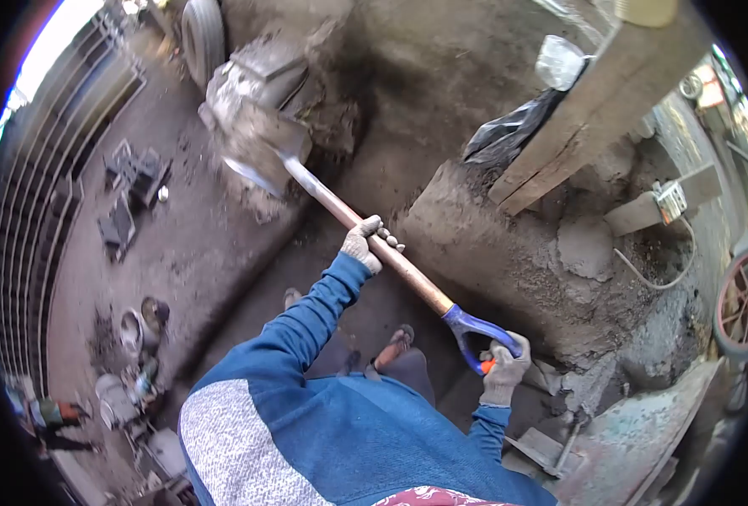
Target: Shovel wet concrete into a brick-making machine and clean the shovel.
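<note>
Both my hands, in pale dusty work gloves, hold a shovel point(405, 269) that slants from the upper left to the lower right. My left hand point(369, 243) is closed around the middle of its wooden shaft. The blue D-shaped grip point(468, 332) at the shaft's end is in my right hand point(508, 367). The shovel's metal blade point(263, 148) looks blurred and lies over a heap of grey material point(238, 92) on the raised earth edge. Whether the blade carries a load, I cannot tell.
A tyre point(203, 41) stands beyond the heap. Dark broken pieces point(133, 174) lie on the ground at the left. At the right, a wooden post point(601, 107) rises by a black plastic bag point(513, 129). A wheelbarrow-like metal tray point(645, 430) is at the lower right.
</note>
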`<state>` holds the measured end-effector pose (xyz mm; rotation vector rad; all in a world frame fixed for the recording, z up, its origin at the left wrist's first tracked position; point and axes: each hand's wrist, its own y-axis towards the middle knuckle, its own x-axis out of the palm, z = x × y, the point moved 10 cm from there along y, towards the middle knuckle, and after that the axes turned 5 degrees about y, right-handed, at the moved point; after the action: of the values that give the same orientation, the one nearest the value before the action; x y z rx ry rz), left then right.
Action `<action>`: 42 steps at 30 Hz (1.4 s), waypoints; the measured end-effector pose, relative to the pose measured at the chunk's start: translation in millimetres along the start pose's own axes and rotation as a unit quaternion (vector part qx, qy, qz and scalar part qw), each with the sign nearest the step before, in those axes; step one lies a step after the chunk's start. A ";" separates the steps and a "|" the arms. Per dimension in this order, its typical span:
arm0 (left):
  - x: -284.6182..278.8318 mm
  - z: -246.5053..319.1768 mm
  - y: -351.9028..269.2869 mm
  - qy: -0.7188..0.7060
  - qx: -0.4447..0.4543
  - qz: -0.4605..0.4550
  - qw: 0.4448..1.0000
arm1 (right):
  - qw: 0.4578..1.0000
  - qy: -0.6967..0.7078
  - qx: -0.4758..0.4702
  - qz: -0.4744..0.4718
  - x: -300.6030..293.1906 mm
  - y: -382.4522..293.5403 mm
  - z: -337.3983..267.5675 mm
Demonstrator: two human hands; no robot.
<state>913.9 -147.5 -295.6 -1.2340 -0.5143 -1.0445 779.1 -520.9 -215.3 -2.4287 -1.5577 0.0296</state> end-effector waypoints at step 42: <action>-188.6 -12.1 -9.6 -0.278 0.104 0.284 0.912 | 0.794 -0.393 -0.179 -0.427 291.1 -27.1 -69.0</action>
<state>814.5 -90.2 -446.2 -1.3710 -0.6272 -0.1275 889.7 -263.1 -107.7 -1.7144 -3.1520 0.7011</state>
